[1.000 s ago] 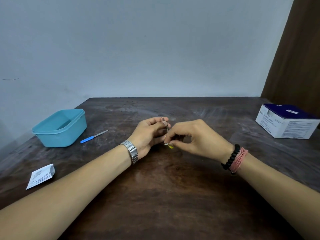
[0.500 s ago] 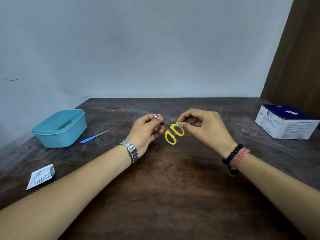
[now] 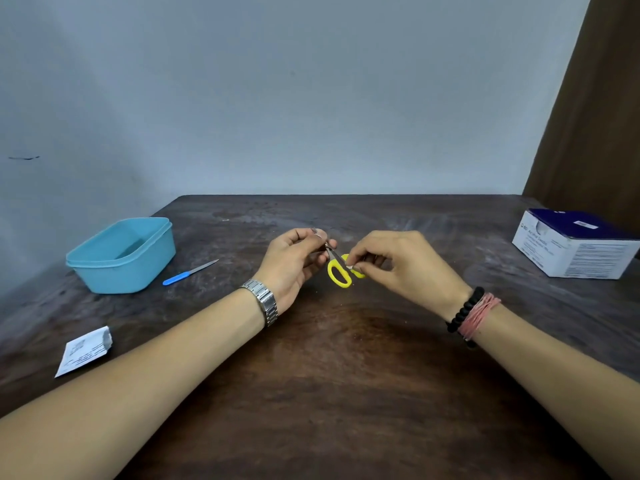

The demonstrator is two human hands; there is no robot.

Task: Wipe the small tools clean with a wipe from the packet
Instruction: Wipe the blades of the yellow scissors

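Since half a second ago the right hand (image 3: 398, 265) has returned to the scissors (image 3: 337, 268), pinching a wipe (image 3: 350, 267) at the blade base: another wiping pass, likely. Left hand (image 3: 294, 261) pinches the blade tip. The scissors are held above table (image 3: 329, 393) centre; long axis runs 11 to 5 o'clock, tips toward 11, yellow handles nearest the viewer.

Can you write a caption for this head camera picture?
Left hand holds yellow-handled scissors by the blades while right hand rubs them with a wipe.
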